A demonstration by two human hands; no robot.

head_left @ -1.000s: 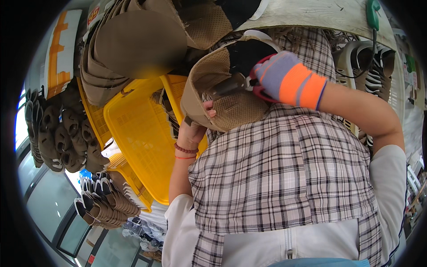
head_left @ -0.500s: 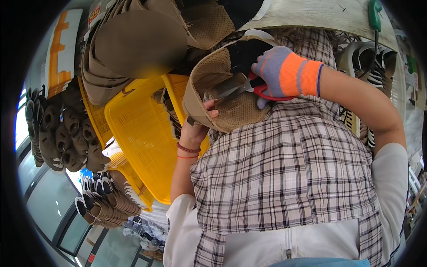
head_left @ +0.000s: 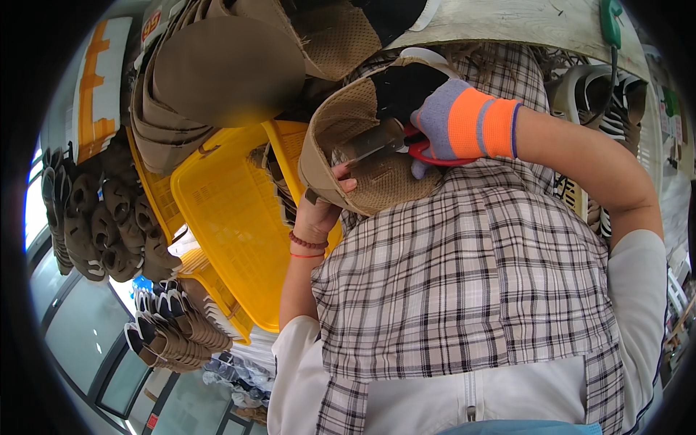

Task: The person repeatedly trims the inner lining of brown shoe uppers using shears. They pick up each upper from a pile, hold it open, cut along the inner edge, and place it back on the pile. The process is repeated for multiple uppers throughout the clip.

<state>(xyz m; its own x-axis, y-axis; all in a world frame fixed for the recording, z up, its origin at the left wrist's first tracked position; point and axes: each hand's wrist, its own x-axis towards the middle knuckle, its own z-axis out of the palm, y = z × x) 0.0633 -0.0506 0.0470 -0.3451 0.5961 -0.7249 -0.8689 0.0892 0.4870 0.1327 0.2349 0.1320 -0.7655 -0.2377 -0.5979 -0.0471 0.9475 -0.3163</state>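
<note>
A tan shoe upper with a mesh lining and a black inner part rests above my lap, its opening facing me. My left hand is bare and grips its near left edge, thumb inside on the lining, the other fingers mostly hidden beneath. In a grey and orange glove, my right hand is closed around the red handles of a pair of scissors. The scissor blades point left into the upper and look nearly closed, next to my left thumb.
Beyond the upper lie stacked brown shoe uppers, partly blurred. A yellow basket stands at left, with bundled uppers and hanging brown pieces past it. A pale work board spans the far side; a green-handled tool sits at its right.
The scissor blades were spread apart and have come together. My right hand has moved slightly. The left hand and the upper stay nearly where they were.
</note>
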